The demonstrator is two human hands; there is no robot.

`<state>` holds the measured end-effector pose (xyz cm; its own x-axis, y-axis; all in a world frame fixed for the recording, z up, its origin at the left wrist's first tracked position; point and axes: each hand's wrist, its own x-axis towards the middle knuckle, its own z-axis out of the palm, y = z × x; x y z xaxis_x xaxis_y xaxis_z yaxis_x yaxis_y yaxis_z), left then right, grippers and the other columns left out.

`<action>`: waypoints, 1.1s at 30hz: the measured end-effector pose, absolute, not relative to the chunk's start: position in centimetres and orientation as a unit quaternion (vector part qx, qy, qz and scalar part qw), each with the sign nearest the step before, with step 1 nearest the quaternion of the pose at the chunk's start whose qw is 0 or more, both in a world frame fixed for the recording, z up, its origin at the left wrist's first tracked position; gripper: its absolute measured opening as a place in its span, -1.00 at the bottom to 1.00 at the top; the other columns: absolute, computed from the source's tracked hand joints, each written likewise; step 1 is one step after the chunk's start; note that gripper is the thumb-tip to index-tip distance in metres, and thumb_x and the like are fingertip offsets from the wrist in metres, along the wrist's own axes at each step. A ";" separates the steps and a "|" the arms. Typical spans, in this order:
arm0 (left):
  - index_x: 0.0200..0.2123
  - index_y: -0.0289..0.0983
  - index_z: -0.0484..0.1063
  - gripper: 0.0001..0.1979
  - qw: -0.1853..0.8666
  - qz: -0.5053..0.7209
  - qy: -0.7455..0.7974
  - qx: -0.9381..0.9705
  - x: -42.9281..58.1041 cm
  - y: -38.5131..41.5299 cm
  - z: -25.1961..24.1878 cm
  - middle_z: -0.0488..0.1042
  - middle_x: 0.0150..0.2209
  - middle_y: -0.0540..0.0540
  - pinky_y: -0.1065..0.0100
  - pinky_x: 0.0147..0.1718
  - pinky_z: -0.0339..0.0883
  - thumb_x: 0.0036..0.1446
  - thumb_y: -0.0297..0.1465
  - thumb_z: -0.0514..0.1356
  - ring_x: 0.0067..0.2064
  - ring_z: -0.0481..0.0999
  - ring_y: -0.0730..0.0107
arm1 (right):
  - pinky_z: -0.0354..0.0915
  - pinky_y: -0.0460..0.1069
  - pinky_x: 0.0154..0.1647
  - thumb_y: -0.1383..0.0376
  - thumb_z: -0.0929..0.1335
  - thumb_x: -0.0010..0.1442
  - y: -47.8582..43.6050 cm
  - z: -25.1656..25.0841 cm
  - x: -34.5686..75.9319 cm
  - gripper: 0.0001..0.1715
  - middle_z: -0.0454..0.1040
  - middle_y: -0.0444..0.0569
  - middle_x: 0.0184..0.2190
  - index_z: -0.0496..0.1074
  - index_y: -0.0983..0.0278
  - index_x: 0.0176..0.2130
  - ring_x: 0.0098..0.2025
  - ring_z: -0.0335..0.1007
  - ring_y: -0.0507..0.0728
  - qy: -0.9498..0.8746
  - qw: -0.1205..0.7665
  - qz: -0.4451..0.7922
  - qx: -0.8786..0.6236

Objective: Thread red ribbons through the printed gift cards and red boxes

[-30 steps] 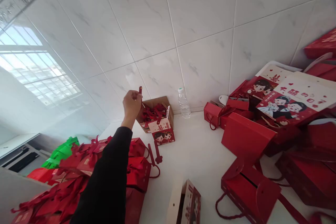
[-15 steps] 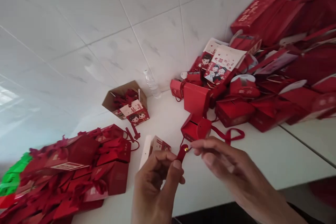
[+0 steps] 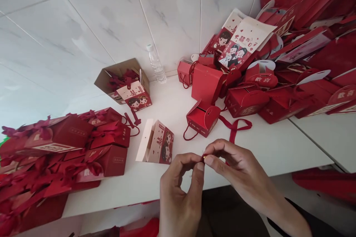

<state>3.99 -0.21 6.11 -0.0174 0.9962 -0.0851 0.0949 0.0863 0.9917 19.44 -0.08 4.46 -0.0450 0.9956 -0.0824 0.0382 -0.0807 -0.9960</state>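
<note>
Fingertips pinched, my left hand (image 3: 183, 189) holds one end of a short piece of red ribbon (image 3: 203, 158). My right hand (image 3: 239, 168) is closed on the same ribbon, at a small gold bead (image 3: 205, 157) that shows between thumb and forefinger. Most of the ribbon is hidden by the fingers. Just beyond the hands sits a small red gift box (image 3: 202, 119) with a slotted top and a cord handle. A longer loop of red ribbon (image 3: 235, 127) lies to its right. Left of it stands an open cream and red carton (image 3: 158, 142) with cartoon figures.
Red boxes with bows (image 3: 108, 159) are heaped on the left of the white table (image 3: 111, 196). More red boxes (image 3: 247, 100) and printed bags (image 3: 241, 42) pile up on the right. By the tiled wall stand a plastic bottle (image 3: 156, 64) and a cardboard box (image 3: 111, 77) of red bows.
My right fingers have closed on the ribbon by the bead; before, they were slightly apart from it. The view has shifted, so the boxes appear higher and the hands are clear of the small carton.
</note>
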 end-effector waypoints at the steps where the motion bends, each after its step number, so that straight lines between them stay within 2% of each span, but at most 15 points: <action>1: -0.24 -0.18 0.59 -0.83 0.496 0.459 0.544 0.497 4.1 -0.2 5.9 0.62 -0.25 -0.11 0.26 -0.11 0.57 0.19 -0.22 0.35 -0.16 0.63 0.21 | 0.35 -0.10 -0.22 0.00 0.40 0.40 -0.2 4.3 19.5 -0.71 0.48 -0.18 -0.32 0.52 0.15 -0.19 -0.28 0.38 0.04 -0.512 0.462 0.504 -0.521; 5: -0.24 -0.17 0.60 -0.85 0.496 0.458 0.547 0.496 3.9 -0.3 5.8 0.61 -0.26 -0.08 0.33 -0.15 0.55 0.22 -0.22 0.34 -0.19 0.62 0.28 | 0.36 -0.11 -0.15 0.08 0.39 0.42 -0.4 4.0 19.7 -0.80 0.51 -0.17 -0.26 0.52 0.13 -0.17 -0.22 0.40 0.05 -0.536 0.475 0.473 -0.514; 9: -0.10 -0.15 0.62 -0.76 0.526 0.426 0.536 0.505 3.3 0.2 6.0 0.60 -0.26 -0.08 0.35 -0.20 0.53 0.30 -0.17 0.27 -0.25 0.60 0.32 | 0.33 -0.12 -0.18 0.11 0.42 0.41 -0.3 3.7 20.4 -0.84 0.51 -0.19 -0.28 0.53 0.13 -0.17 -0.25 0.38 0.02 -0.481 0.455 0.601 -0.449; 15: -0.24 -0.16 0.64 -0.89 0.579 0.422 0.478 0.508 3.0 0.8 5.9 0.57 -0.30 -0.04 0.44 -0.25 0.46 0.24 -0.27 0.35 -0.27 0.57 0.40 | 0.29 -0.13 -0.22 0.09 0.49 0.34 -0.1 3.2 20.8 -0.80 0.46 -0.19 -0.34 0.58 0.16 -0.22 -0.29 0.32 -0.01 -0.411 0.456 0.686 -0.389; 20: -0.33 -0.26 0.57 -0.80 0.592 0.435 0.486 0.473 3.2 0.6 5.9 0.48 -0.40 0.00 0.51 -0.41 0.33 0.22 -0.25 0.39 -0.40 0.42 0.52 | 0.22 -0.12 -0.29 0.09 0.49 0.33 0.1 2.8 20.7 -0.80 0.43 -0.19 -0.36 0.59 0.16 -0.21 -0.33 0.24 -0.02 -0.413 0.447 0.692 -0.389; 24: -0.34 -0.30 0.53 -0.74 0.689 0.386 0.459 0.407 2.3 0.8 5.7 0.45 -0.45 0.03 0.57 -0.45 0.27 0.22 -0.22 0.41 -0.45 0.35 0.60 | 0.18 -0.10 -0.31 0.14 0.48 0.36 0.0 3.0 21.1 -0.86 0.46 -0.19 -0.35 0.59 0.14 -0.21 -0.34 0.24 -0.01 -0.461 0.419 0.668 -0.406; 29: -0.33 -0.33 0.54 -0.75 0.828 0.294 0.348 0.328 1.0 1.7 5.2 0.46 -0.48 0.01 0.55 -0.43 0.37 0.18 -0.26 0.45 -0.48 0.45 0.59 | 0.21 -0.08 -0.26 0.20 0.50 0.33 0.1 3.3 21.7 -0.91 0.48 -0.19 -0.35 0.59 0.16 -0.24 -0.32 0.30 0.00 -0.509 0.399 0.669 -0.366; 33: -0.34 -0.33 0.55 -0.75 0.831 0.292 0.346 0.322 1.0 2.1 4.8 0.47 -0.49 0.01 0.55 -0.42 0.37 0.15 -0.28 0.47 -0.47 0.46 0.59 | 0.22 -0.08 -0.25 0.18 0.50 0.33 0.1 2.6 21.4 -0.88 0.46 -0.20 -0.36 0.58 0.16 -0.24 -0.32 0.29 0.00 -0.503 0.393 0.685 -0.350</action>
<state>1.03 2.13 4.78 0.5905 0.7082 -0.3870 -0.2623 0.6220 0.7378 21.44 0.07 2.58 -0.4448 0.8917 -0.0838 -0.1861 -0.1836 -0.9652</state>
